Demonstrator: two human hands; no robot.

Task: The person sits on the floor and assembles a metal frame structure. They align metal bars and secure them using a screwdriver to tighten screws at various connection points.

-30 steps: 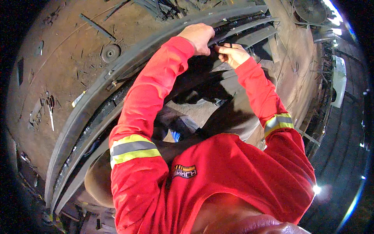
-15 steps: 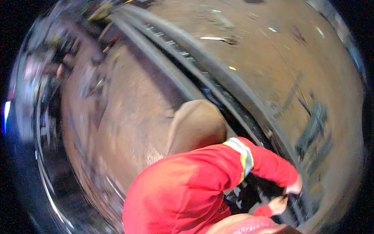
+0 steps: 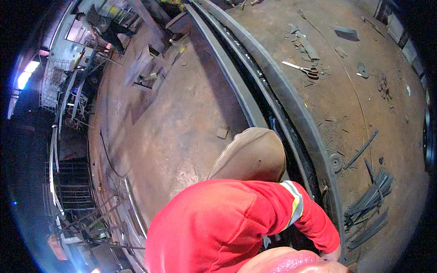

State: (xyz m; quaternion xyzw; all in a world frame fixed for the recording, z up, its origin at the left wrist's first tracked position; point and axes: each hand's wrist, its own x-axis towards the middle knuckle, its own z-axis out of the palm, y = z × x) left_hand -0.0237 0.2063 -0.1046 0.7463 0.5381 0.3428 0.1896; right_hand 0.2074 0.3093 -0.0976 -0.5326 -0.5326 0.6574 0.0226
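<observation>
My left arm, in a red sleeve (image 3: 314,223) with a reflective band, reaches across to the lower right, beside a long grey steel beam (image 3: 302,109). Only the back part of my left hand (image 3: 333,254) shows, close to the beam's near end. Its fingers are hidden at the lower edge, so what they touch cannot be made out. My right hand is out of sight. My bent knee in tan trousers (image 3: 250,157) is against the beam's left side. Between the beam's grey edges runs a dark channel (image 3: 264,82).
Right of the beam lie scissors (image 3: 301,69), a round disc (image 3: 336,163), a bundle of dark metal strips (image 3: 371,198) and a thin cable (image 3: 359,104). Left are a small square piece (image 3: 222,133) and a metal stand (image 3: 148,68). Another person (image 3: 102,27) stands far left.
The view has swung and steadied from a blur. Both my hands showed together at a dark thing by the beam; now the left is partly cut off and the right is out of view.
</observation>
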